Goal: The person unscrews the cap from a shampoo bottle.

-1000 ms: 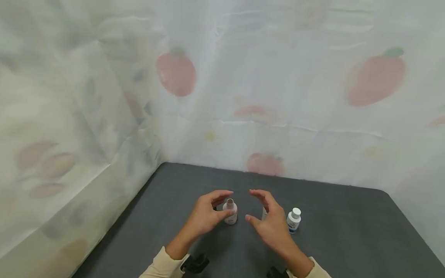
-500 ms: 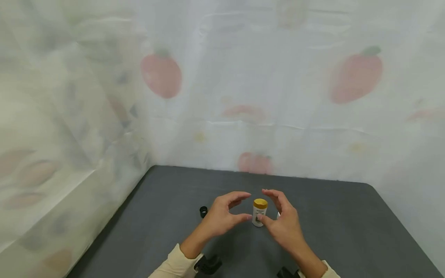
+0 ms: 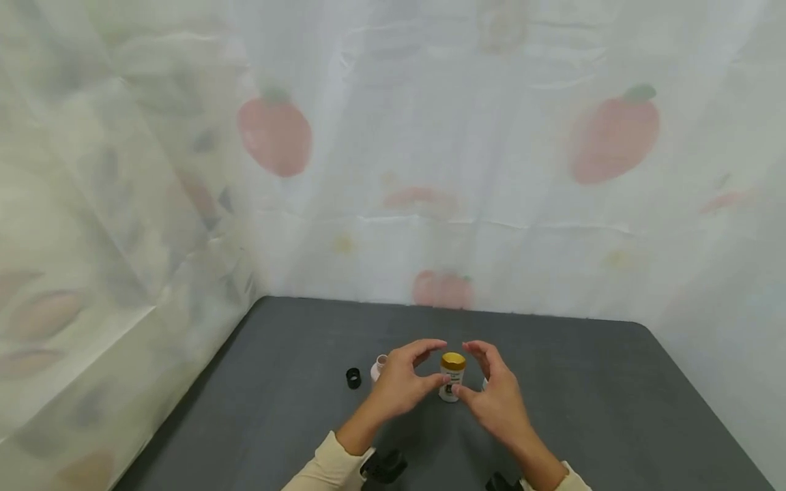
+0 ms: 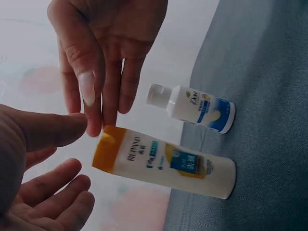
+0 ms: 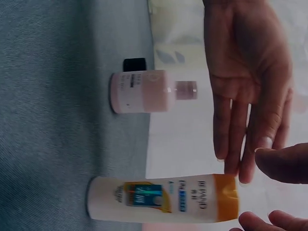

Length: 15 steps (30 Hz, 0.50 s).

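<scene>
A white shampoo bottle with a gold cap (image 3: 452,376) stands upright between my two hands in the head view. My left hand (image 3: 402,383) is on its left side, thumb and fingers spread apart. On the other side my right hand (image 3: 496,397) mirrors it, fingers relaxed and holding nothing. In the left wrist view the shampoo bottle's label (image 4: 185,162) faces the camera, and fingertips of both hands are near the cap end. Both thumbs overlap the bottle's front in the head view.
Left of the shampoo bottle stands a pink bottle (image 5: 144,91) with an uncapped neck, partly behind my left hand in the head view. A black ring-shaped cap (image 3: 353,378) lies beside it. A small white-and-blue bottle (image 4: 198,108) stands to the right. Fruit-printed curtains (image 3: 442,136) edge the grey table (image 3: 552,354).
Both hands have moved right, from between the pink bottle and the shampoo bottle to either side of the shampoo bottle. The head view has turned slightly right. The bottles stay standing.
</scene>
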Tool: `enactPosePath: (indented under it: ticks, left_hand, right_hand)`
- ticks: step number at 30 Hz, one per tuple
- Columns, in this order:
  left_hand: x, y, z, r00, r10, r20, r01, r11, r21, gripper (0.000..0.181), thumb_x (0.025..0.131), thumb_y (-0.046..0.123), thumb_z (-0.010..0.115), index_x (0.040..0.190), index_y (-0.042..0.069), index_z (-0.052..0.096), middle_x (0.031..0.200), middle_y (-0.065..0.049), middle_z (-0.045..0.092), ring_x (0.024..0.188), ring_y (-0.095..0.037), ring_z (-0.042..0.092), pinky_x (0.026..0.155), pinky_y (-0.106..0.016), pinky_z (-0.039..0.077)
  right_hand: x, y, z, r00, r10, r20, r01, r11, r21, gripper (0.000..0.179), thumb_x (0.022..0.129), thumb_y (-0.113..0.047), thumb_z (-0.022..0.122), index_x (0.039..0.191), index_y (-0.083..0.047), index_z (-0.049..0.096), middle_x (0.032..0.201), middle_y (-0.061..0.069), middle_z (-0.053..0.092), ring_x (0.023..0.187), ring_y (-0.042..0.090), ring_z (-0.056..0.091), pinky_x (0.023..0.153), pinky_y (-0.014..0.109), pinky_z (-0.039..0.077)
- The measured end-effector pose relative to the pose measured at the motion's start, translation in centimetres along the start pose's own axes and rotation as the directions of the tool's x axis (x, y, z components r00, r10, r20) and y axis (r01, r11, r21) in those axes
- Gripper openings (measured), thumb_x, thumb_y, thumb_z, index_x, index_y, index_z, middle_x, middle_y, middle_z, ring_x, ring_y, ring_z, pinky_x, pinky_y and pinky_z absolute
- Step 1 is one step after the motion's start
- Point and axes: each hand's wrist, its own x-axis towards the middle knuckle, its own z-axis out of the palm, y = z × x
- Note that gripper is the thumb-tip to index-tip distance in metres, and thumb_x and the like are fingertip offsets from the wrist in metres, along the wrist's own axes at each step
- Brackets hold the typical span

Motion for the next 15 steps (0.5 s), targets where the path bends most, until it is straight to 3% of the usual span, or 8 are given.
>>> enactPosePath:
  ticks: [11,15]
  left_hand:
    - [1.4,-1.4,2.5,0.995,-0.027,-0.098,0.025,0.999,-0.022,0.039,0.092,0.019,0.082,0.128,0.009,0.072,0.128,-0.012,0.074,0.121,-0.029,0.072,0.101,-0.043,0.06]
    - [1.7,-1.5,3.2,0.993,-0.028,-0.117,0.027,1.0,-0.009,0.031,0.093,0.017,0.081,0.122,0.008,0.075,0.12,-0.01,0.077,0.11,-0.026,0.076,0.094,-0.034,0.063]
  right_hand:
    - [0.7,2.2,2.8,0.997,0.076,-0.005,-0.076,0.997,0.019,0.068,0.085,0.001,0.078,0.144,0.003,0.045,0.148,0.026,0.058,0.143,0.049,0.049,0.115,0.065,0.043]
    - [1.2,3.2,4.0,0.996,0.073,-0.045,-0.073,0.997,0.004,0.059,0.086,0.001,0.075,0.139,0.002,0.05,0.137,0.025,0.066,0.131,0.043,0.062,0.104,0.057,0.053]
